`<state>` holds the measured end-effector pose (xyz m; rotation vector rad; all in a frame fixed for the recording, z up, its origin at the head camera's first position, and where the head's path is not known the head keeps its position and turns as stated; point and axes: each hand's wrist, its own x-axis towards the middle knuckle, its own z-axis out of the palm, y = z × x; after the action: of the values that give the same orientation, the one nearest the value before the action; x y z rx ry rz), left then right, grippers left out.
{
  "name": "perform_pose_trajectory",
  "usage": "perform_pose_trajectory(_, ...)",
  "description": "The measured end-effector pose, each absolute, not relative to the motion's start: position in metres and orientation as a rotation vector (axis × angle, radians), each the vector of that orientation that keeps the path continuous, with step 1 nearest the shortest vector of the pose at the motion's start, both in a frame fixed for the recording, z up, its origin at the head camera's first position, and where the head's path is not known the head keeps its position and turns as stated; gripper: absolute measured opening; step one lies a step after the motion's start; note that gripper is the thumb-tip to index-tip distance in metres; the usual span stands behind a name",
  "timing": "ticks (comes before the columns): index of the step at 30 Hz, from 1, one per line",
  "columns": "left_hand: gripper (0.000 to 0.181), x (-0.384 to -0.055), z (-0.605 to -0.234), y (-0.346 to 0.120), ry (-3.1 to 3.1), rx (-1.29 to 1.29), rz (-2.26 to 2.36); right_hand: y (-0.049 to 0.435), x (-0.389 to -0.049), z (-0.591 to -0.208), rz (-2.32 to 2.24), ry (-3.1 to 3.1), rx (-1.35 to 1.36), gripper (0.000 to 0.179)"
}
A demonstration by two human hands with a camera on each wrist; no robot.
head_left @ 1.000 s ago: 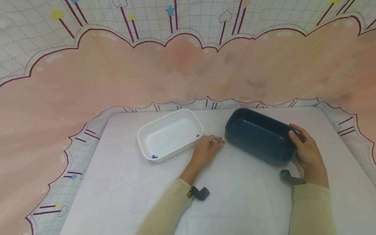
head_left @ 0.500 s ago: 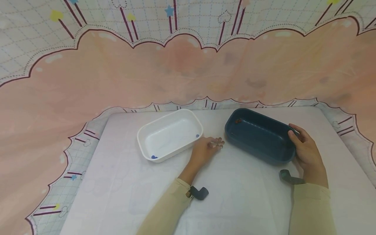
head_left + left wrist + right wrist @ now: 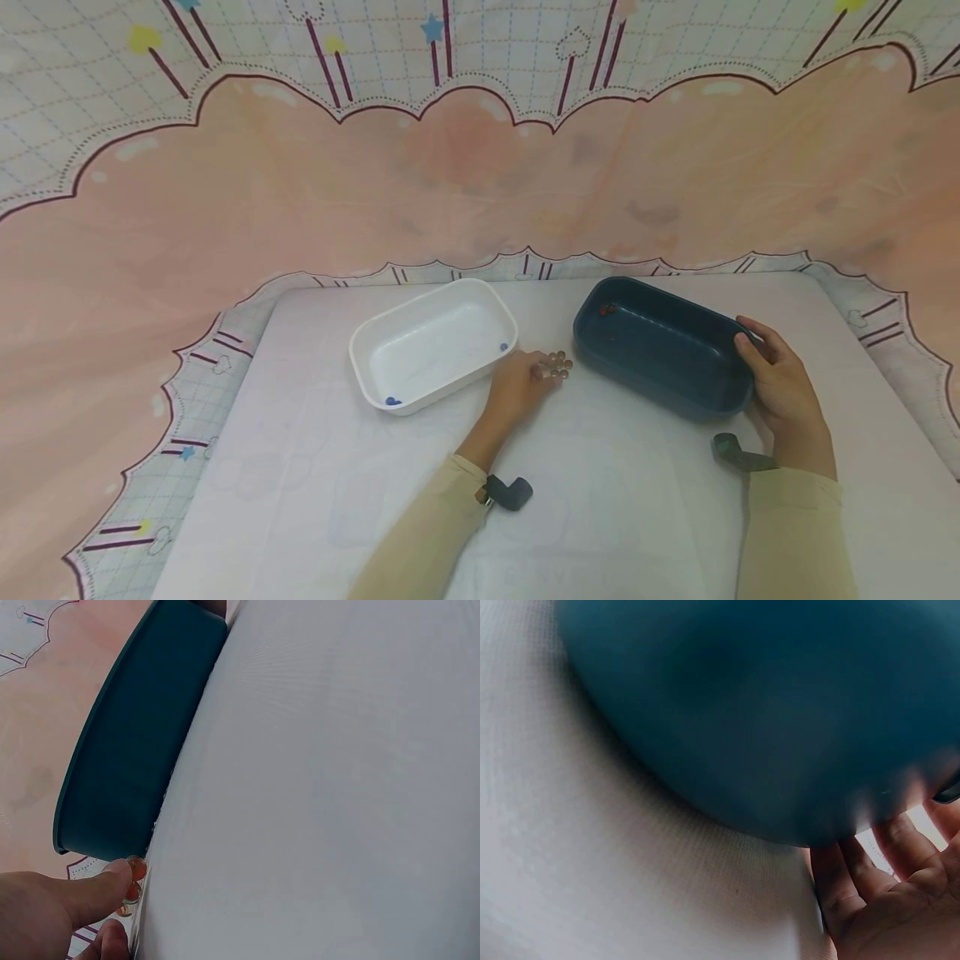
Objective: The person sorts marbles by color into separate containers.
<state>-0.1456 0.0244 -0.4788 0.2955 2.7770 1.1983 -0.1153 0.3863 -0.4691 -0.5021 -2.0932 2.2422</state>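
Between two rectangular boxes, my left hand [image 3: 512, 387] rests at the table with thumb and fingertips beside several amber glass marbles [image 3: 561, 365]. The left wrist view has the straight thumb [image 3: 97, 894] right against the marbles [image 3: 136, 868], low on the table surface by the dark blue box's end. My right hand [image 3: 787, 396] grips the right end of this dark blue box [image 3: 667, 354], thumb over the rim; several fingers [image 3: 847, 877] lie along its outer wall in the right wrist view. A few reddish-brown marbles [image 3: 608, 309] sit in the box's far left corner.
Left of the left hand stands a white box [image 3: 427, 337], with blue marbles [image 3: 392, 402] in its near corner and one blue marble [image 3: 504, 347] at its right end. Behind the white-covered table [image 3: 600, 517] hangs a peach patterned cloth [image 3: 450, 183].
The left hand's fingers have drawn back slightly left, and more of the amber marbles now show in a loose cluster. The right hand and both boxes have stayed nearly where they were.
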Motion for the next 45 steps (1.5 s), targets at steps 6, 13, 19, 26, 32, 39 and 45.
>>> perform_pose_trajectory(6,0.023,-0.146,-0.4785,0.0238,2.792,0.314,1.181,0.3846,-0.1156,-0.4679,2.216,-2.116,-0.545,0.063)
perform_pose_trajectory(13,0.022,-0.1471,-0.4807,0.0251,2.788,0.293,1.161,0.3852,-0.1153,-0.4683,2.225,-2.103,-0.54,0.063)
perform_pose_trajectory(19,0.021,-0.1485,-0.4836,0.0262,2.804,0.28,1.129,0.386,-0.114,-0.4692,2.218,-2.102,-0.508,0.062)
perform_pose_trajectory(26,0.02,-0.1492,-0.4858,0.0265,2.828,0.295,1.117,0.3856,-0.1143,-0.4677,2.216,-2.112,-0.524,0.064)
perform_pose_trajectory(32,0.016,-0.1476,-0.4853,0.0268,2.841,0.31,1.136,0.3861,-0.1152,-0.4681,2.224,-2.114,-0.53,0.064)
perform_pose_trajectory(39,0.016,-0.1467,-0.4829,0.0274,2.84,0.299,1.137,0.3863,-0.1162,-0.4688,2.212,-2.121,-0.545,0.064)
perform_pose_trajectory(45,0.018,-0.1463,-0.479,0.0273,2.813,0.282,1.165,0.3858,-0.1165,-0.4675,2.204,-2.132,-0.553,0.064)
